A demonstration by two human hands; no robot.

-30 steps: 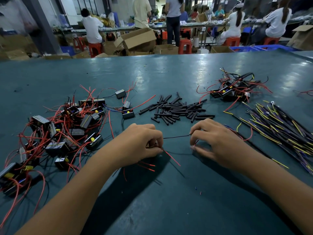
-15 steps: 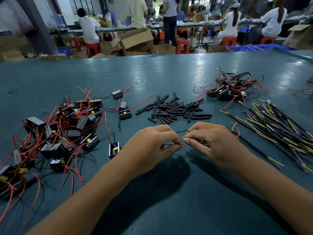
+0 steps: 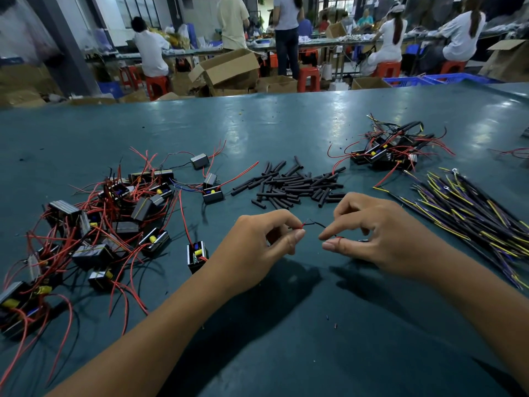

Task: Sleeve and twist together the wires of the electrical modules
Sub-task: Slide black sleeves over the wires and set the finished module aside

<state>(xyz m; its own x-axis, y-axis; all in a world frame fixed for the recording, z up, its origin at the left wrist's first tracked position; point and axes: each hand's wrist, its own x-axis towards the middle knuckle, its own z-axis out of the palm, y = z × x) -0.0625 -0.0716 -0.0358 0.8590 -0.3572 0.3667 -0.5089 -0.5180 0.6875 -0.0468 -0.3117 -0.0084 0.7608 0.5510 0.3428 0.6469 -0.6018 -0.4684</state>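
- The teal worktable (image 3: 286, 127) fills most of my view, with other people seated and standing at benches beyond its far edge.
- On my left I see a big tangle of black electrical modules (image 3: 94, 224) with red leads sprawling over the table.
- To my right lies a long bundle of black, yellow and purple wires (image 3: 469, 213), and behind it a smaller heap of modules (image 3: 386, 153) with sleeved leads.
- Between the two heaps, just beyond my hands, sits a pile of short black sleeves (image 3: 292, 184).
- One module (image 3: 197, 255) stands alone just beside my left wrist, its red lead running up and away.
- My left hand (image 3: 257, 247) has thumb and forefinger pinched on the end of a red wire (image 3: 300, 225), held above the table.
- My right hand (image 3: 380, 239) pinches a thin black wire (image 3: 322, 224) between thumb and forefinger, the other fingers curled.
- The two wire ends meet in the small gap between my fingertips; I cannot tell whether they are twisted together.
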